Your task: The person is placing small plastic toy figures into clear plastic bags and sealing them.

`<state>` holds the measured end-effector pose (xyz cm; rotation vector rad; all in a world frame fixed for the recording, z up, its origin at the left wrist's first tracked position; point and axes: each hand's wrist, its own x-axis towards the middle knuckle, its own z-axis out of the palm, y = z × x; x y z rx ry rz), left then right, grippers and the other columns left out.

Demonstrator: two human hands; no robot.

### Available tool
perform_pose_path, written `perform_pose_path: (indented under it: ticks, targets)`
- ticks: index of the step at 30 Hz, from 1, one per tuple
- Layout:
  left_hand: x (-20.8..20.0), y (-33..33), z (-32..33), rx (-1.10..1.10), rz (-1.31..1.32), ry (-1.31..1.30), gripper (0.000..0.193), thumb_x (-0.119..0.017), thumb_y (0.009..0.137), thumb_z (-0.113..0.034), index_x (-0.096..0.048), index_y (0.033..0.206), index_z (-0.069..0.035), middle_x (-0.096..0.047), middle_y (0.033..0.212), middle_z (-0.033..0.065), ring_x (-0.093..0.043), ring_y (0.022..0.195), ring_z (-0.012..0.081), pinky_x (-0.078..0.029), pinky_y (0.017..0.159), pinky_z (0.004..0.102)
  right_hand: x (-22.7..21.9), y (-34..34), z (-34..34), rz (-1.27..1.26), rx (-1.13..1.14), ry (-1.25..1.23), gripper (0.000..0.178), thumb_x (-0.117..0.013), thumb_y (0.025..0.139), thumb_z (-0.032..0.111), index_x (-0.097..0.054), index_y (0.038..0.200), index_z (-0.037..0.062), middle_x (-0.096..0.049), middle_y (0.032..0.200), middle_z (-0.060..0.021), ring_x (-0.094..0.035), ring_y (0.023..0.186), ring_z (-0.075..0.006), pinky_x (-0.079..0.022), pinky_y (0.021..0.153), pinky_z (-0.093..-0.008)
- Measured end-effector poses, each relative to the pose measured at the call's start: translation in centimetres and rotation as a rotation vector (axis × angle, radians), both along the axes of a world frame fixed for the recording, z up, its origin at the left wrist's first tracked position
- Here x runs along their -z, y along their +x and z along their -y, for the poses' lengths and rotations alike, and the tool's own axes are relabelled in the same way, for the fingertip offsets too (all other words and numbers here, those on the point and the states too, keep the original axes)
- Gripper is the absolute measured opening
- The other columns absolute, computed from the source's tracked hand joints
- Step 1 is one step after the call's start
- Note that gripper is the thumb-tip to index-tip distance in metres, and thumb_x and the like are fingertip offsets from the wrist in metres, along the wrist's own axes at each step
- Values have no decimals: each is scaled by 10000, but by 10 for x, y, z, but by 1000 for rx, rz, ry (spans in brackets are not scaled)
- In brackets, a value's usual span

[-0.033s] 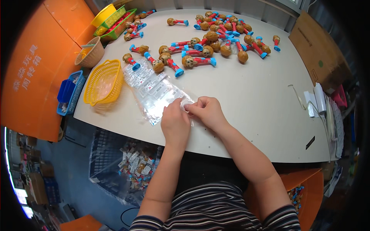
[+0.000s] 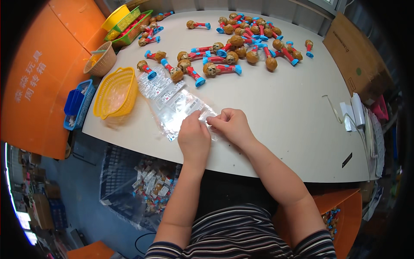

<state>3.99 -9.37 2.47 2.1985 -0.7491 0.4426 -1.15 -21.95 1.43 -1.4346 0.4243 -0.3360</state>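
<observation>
White characters marked the orange panel (image 2: pixel 56 86) left of the yellow basket (image 2: pixel 128 88); small print and a green dot marked the cardboard box (image 2: pixel 355 60) far to its right. Clear plastic bags (image 2: pixel 172 105), printed with dark-on-white labels, lay just right of the basket. Right of it too, at the bags' near end, the left hand (image 2: pixel 195 134) arched back-up, fingers curled, its grip hidden. The right hand (image 2: pixel 233 127) angled in beside it, thumb and forefinger narrowly spaced; whether they pinched plastic could not be told.
</observation>
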Motion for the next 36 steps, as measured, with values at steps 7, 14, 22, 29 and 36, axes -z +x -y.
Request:
perform_pose_path:
  ticks: [7, 14, 22, 29, 36]
  targets:
    - [-8, 1, 2, 89, 87, -50, 124, -637, 839, -7, -653, 962, -10, -628, 907, 137, -624, 823, 330, -509, 720, 401, -19, -3, 2, -156, -7, -254, 254, -743, 870, 142, -572, 712, 42, -669, 758, -69, -619, 704, -82, -489, 597, -227]
    - [14, 6, -10, 153, -95, -4, 104, -653, 820, -6, -655, 922, -23, -601, 875, 121, -592, 801, 315, -485, 720, 394, -41, 2, 51, -120, 92, -382, 348, -744, 877, 224, -619, 1100, -12, -688, 948, -74, -636, 826, -114, -514, 734, -266]
    - [24, 10, -8, 188, -22, -104, 84, -668, 804, -19, -638, 882, -10, -611, 818, 121, -604, 721, 280, -478, 664, 381, -26, 66, 111, -25, 281, -1368, 337, -684, 864, 166, -636, 1147, -10, -676, 1108, -166, -609, 1092, -302, -519, 885, -415]
    - [23, 5, -11, 179, -22, -146, 126, -639, 803, 34, -631, 926, 4, -609, 854, 131, -611, 690, 260, -494, 638, 363, -22, 98, 112, -594, 77, -1579, 227, -653, 864, 142, -696, 1065, 44, -687, 1054, -155, -576, 1067, -330, -514, 887, -395]
    - [19, 3, -6, 217, -16, -166, 182, -622, 797, 80, -624, 963, 7, -592, 889, 132, -611, 675, 253, -499, 616, 347, -66, 0, 96, -254, -72, -532, 278, -659, 909, 157, -667, 1139, 1, -680, 926, -94, -644, 910, -188, -548, 823, -341]
